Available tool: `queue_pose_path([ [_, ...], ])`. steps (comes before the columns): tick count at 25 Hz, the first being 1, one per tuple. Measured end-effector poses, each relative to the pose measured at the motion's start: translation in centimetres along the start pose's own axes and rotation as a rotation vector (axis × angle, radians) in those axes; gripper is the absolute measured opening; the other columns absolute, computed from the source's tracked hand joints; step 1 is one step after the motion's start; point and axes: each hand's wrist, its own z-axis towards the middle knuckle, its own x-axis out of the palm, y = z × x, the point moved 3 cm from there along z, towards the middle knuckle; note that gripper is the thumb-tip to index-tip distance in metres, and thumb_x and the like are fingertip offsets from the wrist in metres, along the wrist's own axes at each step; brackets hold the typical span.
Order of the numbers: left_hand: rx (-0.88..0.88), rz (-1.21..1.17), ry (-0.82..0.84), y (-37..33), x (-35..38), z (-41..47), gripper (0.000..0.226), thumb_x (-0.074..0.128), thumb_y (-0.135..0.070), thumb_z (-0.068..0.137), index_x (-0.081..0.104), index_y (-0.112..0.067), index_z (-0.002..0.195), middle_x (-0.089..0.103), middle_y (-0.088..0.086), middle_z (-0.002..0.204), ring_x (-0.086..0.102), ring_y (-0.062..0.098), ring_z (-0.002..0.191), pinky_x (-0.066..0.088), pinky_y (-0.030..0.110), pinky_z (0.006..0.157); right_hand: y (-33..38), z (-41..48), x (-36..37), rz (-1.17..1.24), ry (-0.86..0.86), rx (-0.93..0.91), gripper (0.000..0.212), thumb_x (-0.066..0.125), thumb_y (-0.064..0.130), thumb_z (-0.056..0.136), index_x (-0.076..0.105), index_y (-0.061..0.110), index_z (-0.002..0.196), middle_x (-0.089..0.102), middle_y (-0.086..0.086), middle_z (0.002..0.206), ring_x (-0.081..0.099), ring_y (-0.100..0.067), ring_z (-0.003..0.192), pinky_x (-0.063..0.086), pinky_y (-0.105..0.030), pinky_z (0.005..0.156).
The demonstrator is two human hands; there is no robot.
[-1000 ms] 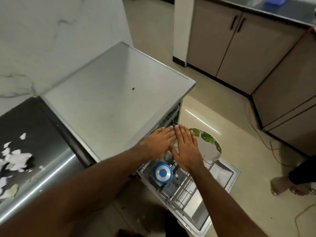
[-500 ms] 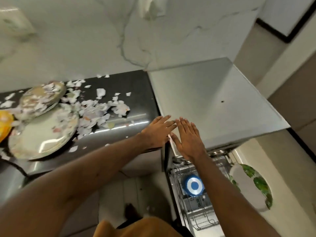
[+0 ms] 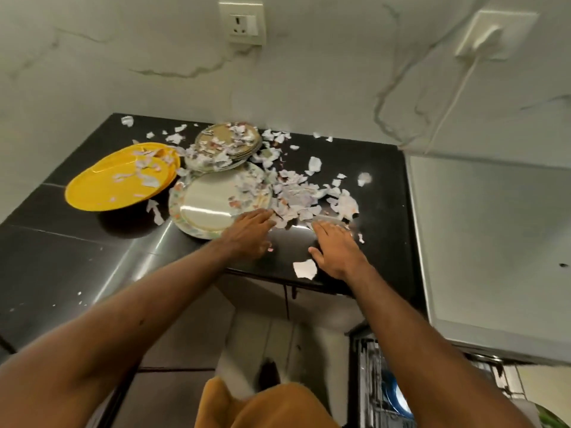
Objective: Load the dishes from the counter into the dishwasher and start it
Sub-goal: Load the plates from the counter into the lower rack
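From the head camera I see both hands stretched out over the black counter (image 3: 61,257). My left hand (image 3: 251,231) lies palm down with its fingers straight, its fingertips at the near right rim of the floral plate (image 3: 204,208) and gripping nothing. My right hand (image 3: 335,251) is flat too, fingers spread and loose, resting on the counter just beside a heap of torn paper scraps (image 3: 296,196).

The dishes are all on the counter. The floral plate lies nearest the hands, a stack of patterned plates (image 3: 228,143) sits behind it against the wall, and the yellow plates (image 3: 105,186) overlap to the left. Scraps are strewn over all of them. One larger scrap (image 3: 304,268) lies by my right thumb.

To the right stands the dishwasher (image 3: 494,227), grey top up. Below its edge, at the lower right, part of a wire rack (image 3: 377,384) shows with a blue dish (image 3: 398,400) in it, though the picture is blurred there.
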Motion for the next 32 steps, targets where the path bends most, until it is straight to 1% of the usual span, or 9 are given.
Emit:
queue_pose_path([
  [7,-0.338,-0.243,0.015,13.1,3.4,-3.7,0.057,0.068,-0.035,0.095,0.053,-0.019,0.147,0.039,0.008,0.16,0.039,0.029,0.145,0.035,0.043,0.119,6.9,5.3,1.2,0.044,0.055,-0.004,0.064,0.053,0.04,0.105,0.032,0.017,0.161,0.044,-0.008,0.16,0.041,-0.027,0.146,0.036,-0.044,0.121],
  [14,-0.909,-0.591,-0.148,19.4,5.2,-4.6,0.065,0.075,-0.03,0.092,0.045,0.002,0.14,0.041,0.026,0.143,0.051,0.043,0.125,0.046,0.047,0.102,10.1,8.9,2.0,0.252,0.1,0.082,0.057,0.055,0.049,0.103,0.045,0.023,0.153,0.051,-0.003,0.153,0.047,-0.025,0.142,0.042,-0.046,0.115],
  [18,-1.027,-0.707,-0.164,20.8,6.1,-4.3,0.055,0.076,-0.021,0.087,0.051,0.003,0.129,0.049,0.029,0.139,0.055,0.044,0.12,0.049,0.047,0.095,10.8,11.8,1.6,0.323,0.073,0.071,0.053,0.054,0.044,0.106,0.046,0.018,0.152,0.051,-0.006,0.152,0.046,-0.024,0.14,0.039,-0.041,0.115],
  [20,-1.093,-0.735,-0.172,21.0,6.1,-4.3,0.058,0.079,-0.017,0.085,0.049,0.004,0.13,0.055,0.027,0.134,0.057,0.043,0.121,0.052,0.046,0.093,10.5,13.6,1.4,0.343,0.023,0.07,0.05,0.053,0.045,0.106,0.05,0.017,0.148,0.053,-0.006,0.148,0.049,-0.024,0.136,0.041,-0.038,0.111],
  [22,-1.136,-0.748,-0.139,20.9,5.7,-4.3,0.061,0.084,-0.018,0.083,0.051,0.005,0.128,0.061,0.024,0.129,0.059,0.04,0.122,0.053,0.042,0.092,10.1,15.5,1.2,0.352,-0.016,0.072,0.046,0.053,0.044,0.106,0.053,0.015,0.143,0.054,-0.006,0.143,0.051,-0.022,0.131,0.043,-0.035,0.105],
  [25,-1.165,-0.829,-0.063,21.6,6.2,-4.0,0.05,0.088,-0.022,0.078,0.061,0.003,0.114,0.068,0.017,0.115,0.065,0.034,0.113,0.055,0.038,0.089,9.2,17.9,1.2,0.353,-0.051,0.101,0.048,0.057,0.04,0.105,0.053,0.013,0.145,0.05,-0.008,0.144,0.049,-0.022,0.133,0.043,-0.035,0.108],
  [28,-1.244,-1.03,-0.064,22.6,7.9,-4.1,0.055,0.094,-0.018,0.066,0.066,-0.003,0.111,0.073,0.013,0.106,0.071,0.028,0.098,0.061,0.036,0.083,8.6,19.8,1.3,0.37,-0.064,0.143,0.044,0.063,0.034,0.103,0.056,0.012,0.141,0.049,-0.007,0.14,0.052,-0.022,0.127,0.043,-0.028,0.097],
  [30,-1.298,-1.25,-0.096,22.3,8.6,-4.2,0.05,0.092,-0.003,0.066,0.066,0.001,0.108,0.074,0.016,0.101,0.074,0.027,0.092,0.064,0.042,0.083,8.2,20.5,1.7,0.362,-0.076,0.171,0.041,0.066,0.029,0.101,0.058,0.011,0.138,0.05,-0.007,0.137,0.053,-0.022,0.124,0.046,-0.03,0.095],
  [32,-1.301,-1.339,-0.124,21.7,8.3,-4.2,0.048,0.087,0.007,0.069,0.062,0.004,0.11,0.073,0.017,0.102,0.074,0.026,0.09,0.065,0.042,0.079,7.8,21.1,1.6,0.384,-0.094,0.223,0.038,0.067,0.021,0.1,0.058,0.011,0.135,0.052,-0.008,0.135,0.055,-0.025,0.121,0.048,-0.033,0.092],
])
